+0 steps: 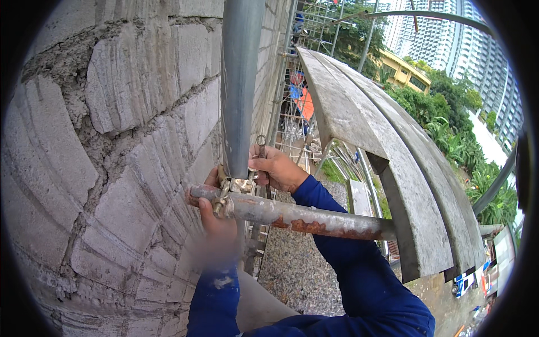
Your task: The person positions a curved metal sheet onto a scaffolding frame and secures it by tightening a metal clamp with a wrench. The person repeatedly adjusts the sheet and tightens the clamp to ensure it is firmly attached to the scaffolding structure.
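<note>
Here, mid-frame, the metal clamp (241,183) lies just above the left hand (218,227), whose fingers curl about it, and left of the right hand (286,170), whose fingers pinch an upright wrench (261,141) beside the grey pipe (241,84).

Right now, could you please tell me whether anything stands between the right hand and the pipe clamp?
Nothing visible does: the right hand, holding a wrench, is right at the pipe clamp, and the horizontal pipe crosses lower in view.
</note>
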Demonstrator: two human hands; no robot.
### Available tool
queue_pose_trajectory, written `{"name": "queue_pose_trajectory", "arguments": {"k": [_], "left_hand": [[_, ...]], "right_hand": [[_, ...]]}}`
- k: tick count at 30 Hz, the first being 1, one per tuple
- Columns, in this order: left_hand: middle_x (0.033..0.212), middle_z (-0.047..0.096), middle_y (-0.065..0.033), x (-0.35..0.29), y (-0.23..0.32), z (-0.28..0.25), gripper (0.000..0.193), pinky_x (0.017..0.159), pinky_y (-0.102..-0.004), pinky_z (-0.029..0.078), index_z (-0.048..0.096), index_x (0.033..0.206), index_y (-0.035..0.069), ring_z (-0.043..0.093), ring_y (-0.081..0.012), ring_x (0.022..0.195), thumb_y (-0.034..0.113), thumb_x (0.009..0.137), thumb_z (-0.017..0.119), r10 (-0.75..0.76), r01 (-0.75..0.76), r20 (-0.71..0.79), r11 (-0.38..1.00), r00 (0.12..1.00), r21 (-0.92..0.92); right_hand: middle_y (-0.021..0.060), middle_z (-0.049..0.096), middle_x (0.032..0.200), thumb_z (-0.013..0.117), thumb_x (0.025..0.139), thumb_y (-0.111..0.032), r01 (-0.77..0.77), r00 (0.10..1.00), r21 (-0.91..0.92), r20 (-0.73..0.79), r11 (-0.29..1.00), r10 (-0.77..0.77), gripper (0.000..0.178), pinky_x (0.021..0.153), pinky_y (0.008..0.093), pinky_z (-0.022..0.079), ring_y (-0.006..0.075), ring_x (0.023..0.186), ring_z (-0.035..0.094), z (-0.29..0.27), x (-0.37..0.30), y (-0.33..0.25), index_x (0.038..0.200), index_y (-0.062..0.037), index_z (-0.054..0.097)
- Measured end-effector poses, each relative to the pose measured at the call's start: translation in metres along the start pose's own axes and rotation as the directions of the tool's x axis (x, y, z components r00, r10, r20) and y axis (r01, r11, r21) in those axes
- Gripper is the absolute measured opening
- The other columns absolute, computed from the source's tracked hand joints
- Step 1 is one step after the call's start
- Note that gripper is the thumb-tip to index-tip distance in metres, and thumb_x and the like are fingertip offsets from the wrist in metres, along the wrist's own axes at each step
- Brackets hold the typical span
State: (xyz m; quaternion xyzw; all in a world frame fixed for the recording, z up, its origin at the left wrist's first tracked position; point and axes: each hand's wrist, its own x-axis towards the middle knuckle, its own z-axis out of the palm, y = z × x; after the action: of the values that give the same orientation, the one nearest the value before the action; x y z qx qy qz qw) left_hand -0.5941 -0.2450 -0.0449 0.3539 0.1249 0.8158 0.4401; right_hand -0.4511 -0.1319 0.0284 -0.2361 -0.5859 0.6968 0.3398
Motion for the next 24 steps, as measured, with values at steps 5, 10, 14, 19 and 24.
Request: {"name": "queue_pose_trajectory", "arguments": {"k": [5,10,14,19,24], "left_hand": [[0.151,0.046,-0.0175,-0.001,-0.002,-0.004,0.095,0.115,-0.0457,0.039,0.032,0.153,-0.005,0.047,-0.0296,0.139,0.071,0.097,0.042,0.002,-0.002,0.016,1.0,1.0,0.008],[0.151,0.046,-0.0178,0.0,-0.001,-0.003,0.097,0.114,-0.0461,0.04,0.031,0.153,-0.005,0.047,-0.0295,0.138,0.072,0.096,0.044,0.012,-0.012,0.029,1.0,1.0,0.01],[0.151,0.046,-0.0175,-0.001,0.001,0.0,0.101,0.113,-0.0452,0.041,0.03,0.154,-0.005,0.048,-0.0292,0.138,0.075,0.094,0.046,-0.004,0.004,0.01,1.0,1.0,0.014],[0.15,0.047,-0.0165,-0.001,0.003,0.001,0.108,0.112,-0.044,0.042,0.029,0.154,-0.006,0.05,-0.0285,0.136,0.078,0.09,0.05,0.003,-0.003,0.016,1.0,1.0,0.024],[0.147,0.049,-0.0164,0.001,-0.002,-0.007,0.108,0.111,-0.0427,0.042,0.031,0.154,-0.006,0.052,-0.0277,0.133,0.078,0.089,0.05,0.017,-0.02,0.051,0.998,0.999,0.057]], "right_hand": [[-0.0024,0.054,0.084,0.072,0.096,-0.017,0.049,0.991,0.087,0.118,0.995,-0.059,0.017,0.05,0.0244,0.037,0.0076,0.062,0.047,-0.017,0.002,0.0,0.098,-0.0081,0.058],[-0.0028,0.054,0.083,0.073,0.095,-0.016,-0.06,0.997,-0.028,0.037,0.998,0.061,0.017,0.054,0.0244,0.038,0.0068,0.065,0.048,-0.013,0.001,0.001,0.098,-0.0082,0.058],[-0.003,0.053,0.08,0.072,0.096,-0.015,0.047,0.994,0.077,0.096,0.996,-0.054,0.017,0.053,0.0237,0.037,0.006,0.064,0.047,-0.009,0.001,0.003,0.101,-0.0085,0.058],[-0.0014,0.052,0.078,0.064,0.102,-0.024,0.101,0.993,0.065,0.051,0.993,-0.104,0.018,0.053,0.0235,0.036,0.0066,0.061,0.044,-0.02,-0.009,0.01,0.11,-0.0089,0.058],[-0.0009,0.061,0.08,0.062,0.104,-0.033,0.101,0.993,-0.019,-0.056,0.995,-0.102,0.027,0.047,0.0226,0.03,0.0043,0.053,0.038,-0.003,-0.037,0.034,0.114,-0.009,0.056]]}}
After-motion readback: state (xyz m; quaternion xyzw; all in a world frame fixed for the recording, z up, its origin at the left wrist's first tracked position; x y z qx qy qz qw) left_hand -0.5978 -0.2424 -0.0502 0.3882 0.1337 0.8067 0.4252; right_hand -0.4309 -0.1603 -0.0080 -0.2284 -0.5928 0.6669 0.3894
